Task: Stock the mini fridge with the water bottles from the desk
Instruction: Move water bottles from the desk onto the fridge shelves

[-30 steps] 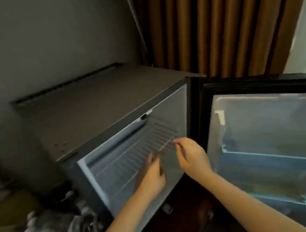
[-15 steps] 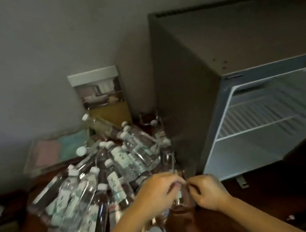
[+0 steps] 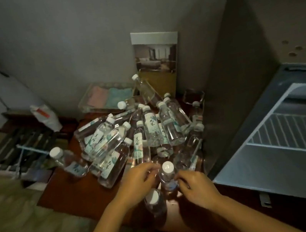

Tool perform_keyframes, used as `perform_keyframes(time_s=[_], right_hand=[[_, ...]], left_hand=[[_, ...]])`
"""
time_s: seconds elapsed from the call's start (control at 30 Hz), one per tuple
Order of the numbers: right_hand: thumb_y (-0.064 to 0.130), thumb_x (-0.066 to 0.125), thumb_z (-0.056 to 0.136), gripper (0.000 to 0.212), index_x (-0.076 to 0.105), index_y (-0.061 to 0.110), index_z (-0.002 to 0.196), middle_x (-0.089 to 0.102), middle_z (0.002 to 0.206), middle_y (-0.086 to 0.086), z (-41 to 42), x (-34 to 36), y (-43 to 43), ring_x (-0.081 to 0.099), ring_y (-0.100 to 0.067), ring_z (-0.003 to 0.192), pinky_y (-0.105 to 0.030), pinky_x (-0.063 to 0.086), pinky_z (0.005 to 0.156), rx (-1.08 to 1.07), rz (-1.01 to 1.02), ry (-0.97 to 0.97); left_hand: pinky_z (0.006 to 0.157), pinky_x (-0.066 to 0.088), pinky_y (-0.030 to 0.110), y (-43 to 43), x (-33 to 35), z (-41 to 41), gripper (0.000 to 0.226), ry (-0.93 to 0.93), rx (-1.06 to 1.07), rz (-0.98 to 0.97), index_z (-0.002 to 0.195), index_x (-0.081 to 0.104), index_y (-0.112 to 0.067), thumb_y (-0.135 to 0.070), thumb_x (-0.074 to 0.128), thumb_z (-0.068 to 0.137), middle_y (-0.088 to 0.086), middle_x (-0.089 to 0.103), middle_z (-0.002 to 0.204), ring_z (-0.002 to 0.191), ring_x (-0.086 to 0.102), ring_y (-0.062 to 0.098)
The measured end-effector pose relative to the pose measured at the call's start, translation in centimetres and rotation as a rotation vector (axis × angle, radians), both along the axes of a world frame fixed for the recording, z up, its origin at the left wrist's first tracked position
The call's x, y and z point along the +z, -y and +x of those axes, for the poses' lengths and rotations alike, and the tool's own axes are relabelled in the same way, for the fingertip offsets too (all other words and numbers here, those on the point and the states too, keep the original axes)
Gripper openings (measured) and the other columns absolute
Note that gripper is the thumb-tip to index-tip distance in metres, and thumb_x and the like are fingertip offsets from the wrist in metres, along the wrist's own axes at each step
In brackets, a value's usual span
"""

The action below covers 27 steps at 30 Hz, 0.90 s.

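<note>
Gripping a small upright bottle (image 3: pixel 167 180) between both hands, we hold it at the near edge of the dark red tabletop (image 3: pixel 68 194). Our left hand (image 3: pixel 139 182) is on its left side, the fingers (image 3: pixel 149 169) curled in against the bottle's shoulder just under the white cap. Our right hand (image 3: pixel 197 188) meets it from the other side, its fingers (image 3: pixel 181 177) bent and pinching the clear body. Whether the bottle's base rests on the wood or is lifted clear of it we cannot tell, since our hands hide it.

Just in front of our left wrist a second bottle (image 3: pixel 156 206) stands upright, its cap facing us. Behind our hands lies the pile of water bottles (image 3: pixel 131 139), most of them on their sides and leaning across one another, white caps pointing many ways and pale green labels showing. One more bottle (image 3: pixel 70 164) stands apart at the pile's left, tilted.

At the right, the mini fridge (image 3: pixel 240 64) sits on the same surface, its grey side just beside the pile. Its front is open, showing pale inner walls and a wire shelf (image 3: pixel 300 127) across the middle.

Against the grey wall (image 3: pixel 74 38) at the back leans a picture card (image 3: pixel 156 60), with a bottle propped on its lower left corner. To its left lies a clear tray (image 3: pixel 89 104) holding pink and teal cloths. A glass (image 3: pixel 193 97) stands between the card and the fridge.
</note>
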State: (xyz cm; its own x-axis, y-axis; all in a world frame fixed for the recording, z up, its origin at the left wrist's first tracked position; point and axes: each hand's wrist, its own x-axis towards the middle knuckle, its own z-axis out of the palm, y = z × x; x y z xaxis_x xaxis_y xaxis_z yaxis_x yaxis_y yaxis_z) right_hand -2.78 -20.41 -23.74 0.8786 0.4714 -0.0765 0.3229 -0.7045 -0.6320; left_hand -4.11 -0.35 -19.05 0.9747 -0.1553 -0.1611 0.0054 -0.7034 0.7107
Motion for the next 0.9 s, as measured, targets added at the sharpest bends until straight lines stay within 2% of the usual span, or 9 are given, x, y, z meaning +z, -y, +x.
perform_keyframes(time_s=[0.17, 0.23, 0.33, 0.5, 0.57, 0.63, 0.7, 0.77, 0.9], right_hand=[[0.02, 0.049, 0.093, 0.018, 0.05, 0.024, 0.111, 0.061, 0.101, 0.008, -1.1, -2.1, 0.6, 0.059, -0.003, 0.084, -0.019, 0.049, 0.072, -0.042, 0.038, -0.098], [0.019, 0.051, 0.092, 0.029, 0.042, 0.027, 0.118, 0.061, 0.104, 0.01, -1.4, -2.7, 0.4, 0.06, -0.006, 0.09, -0.025, 0.051, 0.077, -0.072, 0.038, -0.211], [0.016, 0.054, 0.089, 0.047, 0.032, 0.027, 0.129, 0.059, 0.122, 0.004, -1.6, -3.6, 0.0, 0.058, -0.013, 0.109, -0.032, 0.049, 0.091, -0.107, 0.083, -0.329], [0.018, 0.058, 0.089, 0.075, 0.012, 0.023, 0.148, 0.044, 0.142, 0.0, -0.4, -4.6, -0.9, 0.049, -0.018, 0.125, -0.031, 0.041, 0.1, -0.109, 0.152, -0.313], [0.019, 0.059, 0.087, 0.078, 0.011, 0.023, 0.148, 0.047, 0.141, -0.002, 0.6, -4.9, -1.2, 0.053, -0.018, 0.119, -0.036, 0.045, 0.099, -0.081, 0.154, -0.318], [0.02, 0.063, 0.084, 0.075, 0.02, 0.019, 0.146, 0.049, 0.138, -0.004, 1.4, -5.1, -1.4, 0.053, -0.019, 0.12, -0.039, 0.045, 0.099, -0.05, 0.189, -0.312], [0.022, 0.066, 0.082, 0.069, 0.029, 0.018, 0.141, 0.052, 0.134, -0.004, 1.7, -5.3, -1.4, 0.052, -0.018, 0.119, -0.035, 0.045, 0.098, -0.037, 0.204, -0.292], [0.026, 0.068, 0.08, 0.064, 0.036, 0.023, 0.136, 0.054, 0.129, -0.001, 1.9, -5.6, -1.3, 0.053, -0.016, 0.116, -0.031, 0.045, 0.094, -0.024, 0.218, -0.289], [0.032, 0.069, 0.077, 0.057, 0.039, 0.061, 0.115, 0.056, 0.112, 0.026, 1.2, -4.2, -0.5, 0.053, 0.007, 0.106, -0.015, 0.044, 0.086, 0.034, 0.319, -0.307]], left_hand=[[0.091, 0.048, 0.023, 1.6, -1.0, -3.5, 0.037, -0.043, 0.127, -0.051, 0.128, 0.049, -0.035, -0.027, 0.054, 0.093, -0.015, 0.056, 0.12, 0.107, 0.055, 0.0], [0.093, 0.046, 0.024, 2.2, -1.2, -4.3, 0.046, -0.048, 0.144, -0.004, 0.134, 0.042, -0.033, -0.03, 0.057, 0.09, -0.013, 0.054, 0.125, 0.109, 0.054, 0.003], [0.096, 0.042, 0.025, 3.3, -1.3, -4.3, 0.061, -0.055, 0.129, 0.066, 0.141, 0.032, -0.03, -0.028, 0.061, 0.087, -0.007, 0.047, 0.137, 0.119, 0.049, 0.008], [0.093, 0.047, 0.038, 5.1, -1.2, -1.9, 0.076, -0.016, 0.12, 0.277, 0.147, 0.016, -0.029, -0.034, 0.061, 0.087, 0.0, 0.038, 0.145, 0.123, 0.048, 0.02], [0.09, 0.048, 0.039, 5.7, -1.4, -0.6, 0.069, -0.038, 0.126, 0.314, 0.144, 0.024, -0.028, -0.035, 0.061, 0.087, 0.002, 0.043, 0.14, 0.12, 0.051, 0.022], [0.085, 0.05, 0.042, 6.0, -1.4, 0.5, 0.05, -0.038, 0.125, 0.369, 0.13, 0.041, -0.022, -0.035, 0.062, 0.086, 0.004, 0.053, 0.125, 0.109, 0.056, 0.024], [0.078, 0.051, 0.042, 6.0, -1.1, 1.0, 0.034, -0.035, 0.133, 0.405, 0.11, 0.048, -0.017, -0.034, 0.064, 0.085, 0.004, 0.058, 0.109, 0.097, 0.059, 0.025], [0.071, 0.049, 0.037, 5.8, -0.8, 1.0, 0.031, -0.022, 0.103, 0.448, 0.101, 0.048, -0.015, -0.033, 0.066, 0.083, 0.003, 0.059, 0.101, 0.091, 0.06, 0.024], [0.071, 0.049, 0.036, 5.8, 0.5, 0.1, 0.031, 0.096, 0.017, 0.43, 0.101, 0.05, -0.017, -0.039, 0.064, 0.083, -0.001, 0.059, 0.101, 0.092, 0.057, 0.019]])
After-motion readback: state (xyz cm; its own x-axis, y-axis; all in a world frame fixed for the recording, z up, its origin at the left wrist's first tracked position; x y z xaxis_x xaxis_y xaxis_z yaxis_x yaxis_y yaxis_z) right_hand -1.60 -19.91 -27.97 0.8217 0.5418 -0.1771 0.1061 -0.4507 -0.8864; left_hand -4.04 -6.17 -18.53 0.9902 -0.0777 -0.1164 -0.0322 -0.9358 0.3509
